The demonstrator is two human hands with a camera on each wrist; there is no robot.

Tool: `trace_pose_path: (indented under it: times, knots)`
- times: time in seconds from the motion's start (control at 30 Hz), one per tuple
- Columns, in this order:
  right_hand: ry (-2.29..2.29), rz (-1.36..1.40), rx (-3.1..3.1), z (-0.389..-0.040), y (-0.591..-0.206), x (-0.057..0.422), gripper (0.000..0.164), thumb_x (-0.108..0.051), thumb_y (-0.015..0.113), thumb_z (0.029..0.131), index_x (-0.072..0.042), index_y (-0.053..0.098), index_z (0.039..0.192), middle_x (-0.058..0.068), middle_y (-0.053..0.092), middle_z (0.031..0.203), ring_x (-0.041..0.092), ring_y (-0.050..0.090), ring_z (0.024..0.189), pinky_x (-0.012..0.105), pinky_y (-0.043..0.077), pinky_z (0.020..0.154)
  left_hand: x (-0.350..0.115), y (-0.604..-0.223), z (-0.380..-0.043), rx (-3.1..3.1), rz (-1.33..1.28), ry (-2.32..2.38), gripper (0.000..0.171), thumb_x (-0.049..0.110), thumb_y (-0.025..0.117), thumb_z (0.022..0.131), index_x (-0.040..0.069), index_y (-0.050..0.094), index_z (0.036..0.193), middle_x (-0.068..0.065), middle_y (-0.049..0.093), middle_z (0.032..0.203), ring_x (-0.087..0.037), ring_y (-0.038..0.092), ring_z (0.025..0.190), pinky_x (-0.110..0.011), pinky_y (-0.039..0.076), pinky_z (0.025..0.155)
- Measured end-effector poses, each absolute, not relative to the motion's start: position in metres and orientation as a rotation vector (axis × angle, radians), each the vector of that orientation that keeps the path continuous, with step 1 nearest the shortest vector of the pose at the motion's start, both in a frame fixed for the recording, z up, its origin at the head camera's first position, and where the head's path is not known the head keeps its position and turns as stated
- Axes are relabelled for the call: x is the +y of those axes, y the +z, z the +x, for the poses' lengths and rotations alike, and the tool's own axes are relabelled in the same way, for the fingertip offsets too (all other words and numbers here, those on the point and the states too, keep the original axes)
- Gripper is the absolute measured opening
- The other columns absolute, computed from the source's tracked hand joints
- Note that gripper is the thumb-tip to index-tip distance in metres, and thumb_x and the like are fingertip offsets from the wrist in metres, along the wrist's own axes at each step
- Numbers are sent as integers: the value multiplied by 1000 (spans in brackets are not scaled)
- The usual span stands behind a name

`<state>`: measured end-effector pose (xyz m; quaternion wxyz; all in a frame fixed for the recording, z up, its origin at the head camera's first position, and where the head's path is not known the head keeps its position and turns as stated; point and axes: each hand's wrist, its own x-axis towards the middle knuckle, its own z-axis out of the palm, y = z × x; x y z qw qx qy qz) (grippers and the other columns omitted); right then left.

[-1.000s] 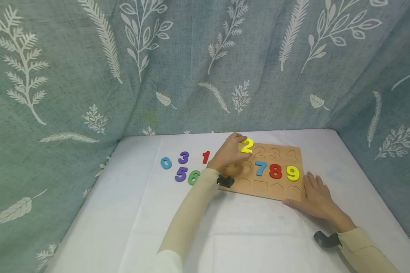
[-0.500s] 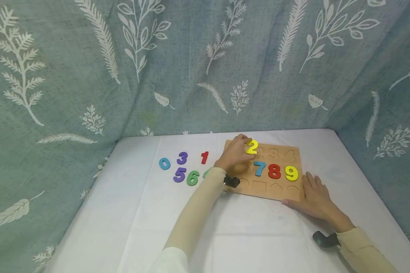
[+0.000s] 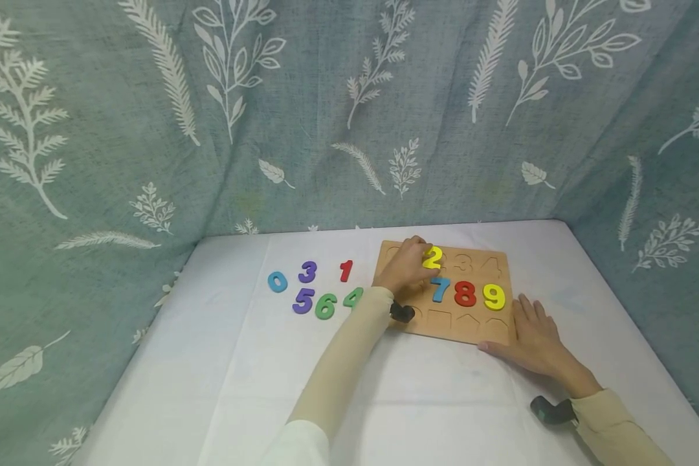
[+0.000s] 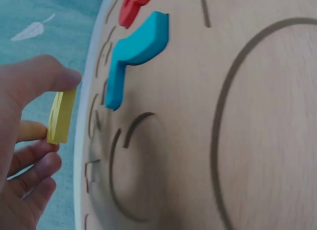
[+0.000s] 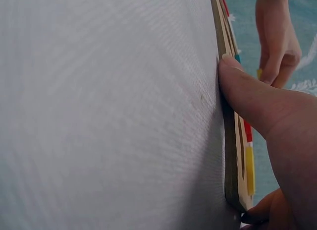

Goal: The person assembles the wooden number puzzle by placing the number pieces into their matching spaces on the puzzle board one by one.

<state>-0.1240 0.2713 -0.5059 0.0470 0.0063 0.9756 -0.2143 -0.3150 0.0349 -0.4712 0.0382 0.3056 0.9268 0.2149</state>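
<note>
My left hand (image 3: 406,264) pinches a yellow number 2 (image 3: 433,257) between thumb and fingers, over the top row of a wooden puzzle board (image 3: 425,325). In the left wrist view the yellow piece (image 4: 63,116) is seen edge-on, raised off the board. A blue 7 (image 3: 439,289), a red 8 (image 3: 465,294) and a yellow 9 (image 3: 494,297) sit in the middle row. My right hand (image 3: 538,340) rests at the board's lower right corner, fingers straight along the right side. Its thumb (image 5: 247,91) touches the front edge in the right wrist view.
Left of the board lie a blue 0 (image 3: 277,281), a purple 3 (image 3: 307,272), a purple 5 (image 3: 303,301), a green 6 (image 3: 325,306), a red 1 (image 3: 346,270) and a green 4 (image 3: 353,297). A leaf-patterned curtain (image 3: 303,181) stands behind the white-covered table (image 3: 256,388).
My left hand has carried the yellow 2 rightward along the board's top row, from near its left end to the 2 outline. The green 4 has come into view. My right hand stays at the corner.
</note>
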Motion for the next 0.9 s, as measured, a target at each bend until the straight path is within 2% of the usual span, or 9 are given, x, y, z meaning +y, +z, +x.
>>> trace_pose_path:
  times: [0.27, 0.9]
  knots:
    - [-666, 17, 2977, -124, -503, 272, 128, -65, 76, 79, 21, 17, 154, 45, 12, 161, 69, 10, 146, 80, 13, 117, 45, -477, -317, 2857, 857, 655, 63, 37, 73, 94, 5, 57, 146, -8, 57, 141, -21, 52, 128, -31, 49, 109]
    - [-666, 16, 2980, -124, -506, 272, 129, -66, 75, 79, 20, 17, 155, 44, 12, 161, 68, 9, 147, 81, 13, 116, 56, -488, -320, 2924, 829, 582, 51, 38, 73, 95, 9, 67, 137, -7, 67, 136, -23, 60, 121, -34, 52, 102]
